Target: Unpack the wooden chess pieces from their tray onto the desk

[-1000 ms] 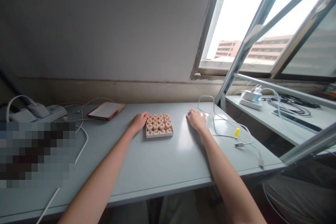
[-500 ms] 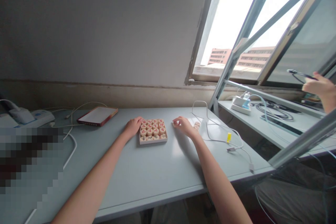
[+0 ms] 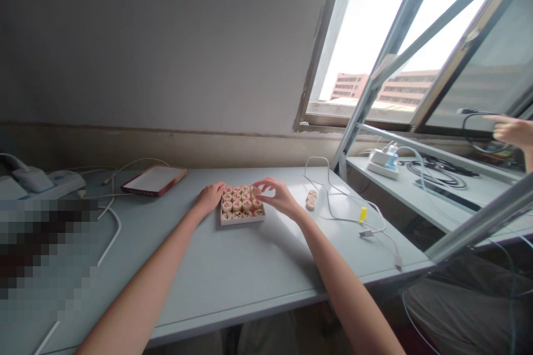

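A shallow white box (image 3: 242, 221) on the desk holds rows of round wooden Chinese chess pieces (image 3: 237, 206), with red characters behind and black ones in the front row. My left hand (image 3: 211, 198) rests against the box's back left corner, gripping its edge with bent fingers. Over the right side of the box, my right hand (image 3: 275, 194) pinches a chess piece between thumb and fingertips; the fingers largely cover it. To the right of that hand, a few loose pieces (image 3: 311, 199) lie in a short line on the desk.
A red-edged box lid (image 3: 154, 180) lies at the back left. White cables and a yellow object (image 3: 363, 214) are on the right side. A power strip (image 3: 54, 186) stands far left. Beyond the metal frame, another person's hand (image 3: 514, 132) holds a cable.
My right hand has moved left from the bare desk to the right side of the box, carrying a piece. My left hand stays at the box. The other person's hand has shifted right.
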The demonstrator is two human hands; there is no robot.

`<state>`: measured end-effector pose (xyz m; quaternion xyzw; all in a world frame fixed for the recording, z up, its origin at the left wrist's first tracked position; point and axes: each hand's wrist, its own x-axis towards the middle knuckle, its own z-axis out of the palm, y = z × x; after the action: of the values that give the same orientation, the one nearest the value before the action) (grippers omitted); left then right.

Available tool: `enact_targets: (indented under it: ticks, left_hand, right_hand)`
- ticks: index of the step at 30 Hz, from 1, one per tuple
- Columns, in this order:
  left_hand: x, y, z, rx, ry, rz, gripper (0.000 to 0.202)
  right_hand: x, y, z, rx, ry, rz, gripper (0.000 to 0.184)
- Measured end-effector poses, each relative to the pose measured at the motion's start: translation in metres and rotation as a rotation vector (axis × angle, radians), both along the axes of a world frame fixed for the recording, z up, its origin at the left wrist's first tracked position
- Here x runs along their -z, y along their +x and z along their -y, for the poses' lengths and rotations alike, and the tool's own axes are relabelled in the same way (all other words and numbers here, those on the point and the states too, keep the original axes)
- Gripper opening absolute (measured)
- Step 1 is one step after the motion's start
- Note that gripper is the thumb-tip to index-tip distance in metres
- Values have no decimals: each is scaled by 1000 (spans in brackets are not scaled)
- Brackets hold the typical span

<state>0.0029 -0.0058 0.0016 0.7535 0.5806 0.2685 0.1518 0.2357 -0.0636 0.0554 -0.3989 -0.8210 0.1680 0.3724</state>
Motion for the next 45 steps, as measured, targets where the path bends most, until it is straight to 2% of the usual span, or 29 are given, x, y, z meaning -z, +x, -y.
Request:
enact_targets:
  ticks: [3, 6, 15, 22, 30, 38, 40, 42, 45]
  left_hand:
    - [1, 0, -1, -7, 6, -6, 33]
    - [1, 0, -1, -8, 13, -10, 34]
    - [1, 1, -1, -61, -6, -59, 31]
    - [1, 1, -2, -58, 6, -70, 32]
    - [1, 1, 1, -46, 41, -37, 31]
    - [-1, 2, 4, -56, 26, -37, 32]
    - [0, 2, 3, -50, 30, -31, 33]
    - [0, 2, 3, -44, 29, -22, 33]
    - [-1, 2, 3, -38, 26, -12, 32]
  right_hand:
    - [-2, -23, 12, -189, -72, -32, 26]
    - [3, -42, 20, -269, -59, 0, 25]
    - [19, -55, 20, -163, 28, 120, 32]
    - [24, -57, 18, -209, 45, 111, 30]
    - [25, -58, 18, -186, 55, 115, 30]
    - [27, -60, 18, -197, 8, 68, 25]
    - [26, -59, 17, -168, 21, 96, 20]
    - [22, -54, 14, -63, 77, 160, 14]
    - [15, -35, 4, 261, 189, 287, 18]
